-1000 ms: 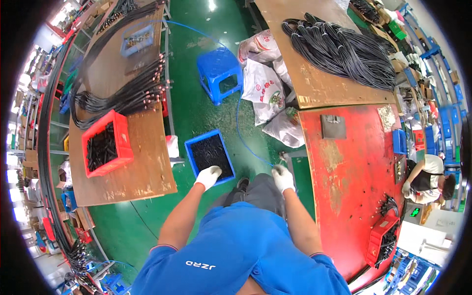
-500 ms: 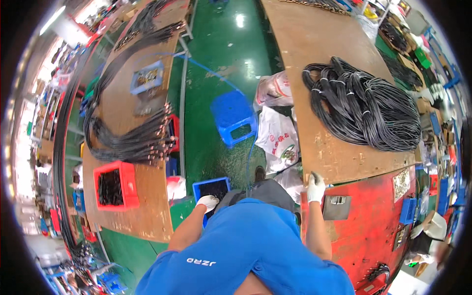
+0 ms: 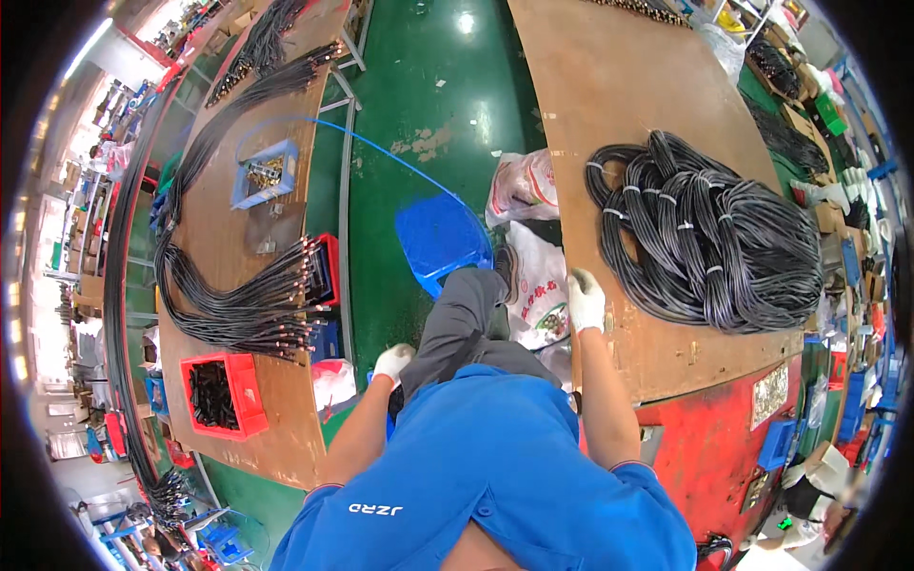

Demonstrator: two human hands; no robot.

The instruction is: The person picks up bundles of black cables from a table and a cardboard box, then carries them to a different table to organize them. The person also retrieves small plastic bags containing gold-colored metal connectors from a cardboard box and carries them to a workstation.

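Note:
My right hand [image 3: 586,300], in a white glove, rests at the left edge of the brown table on my right, fingers pointing forward. It holds nothing that I can see. Right of it, a large heap of black cables [image 3: 709,233], bundled with pale ties, lies on that table. My left hand [image 3: 392,363], also gloved, hangs low beside my thigh. Its fingers are partly hidden, and nothing shows in it. In front of me stands a blue plastic stool [image 3: 440,233], with my leg reaching forward over its near edge.
On the left table are a red bin of black parts [image 3: 224,395], a bundle of black cables [image 3: 233,309] and a light blue tray [image 3: 265,174]. White bags [image 3: 535,285] lie beneath the right table's edge. A blue hose [image 3: 390,157] crosses the green aisle.
I have moved forward along the aisle, one leg now reaching the stool. My right hand has shifted forward along the table edge, and my left hand has moved forward beside my thigh.

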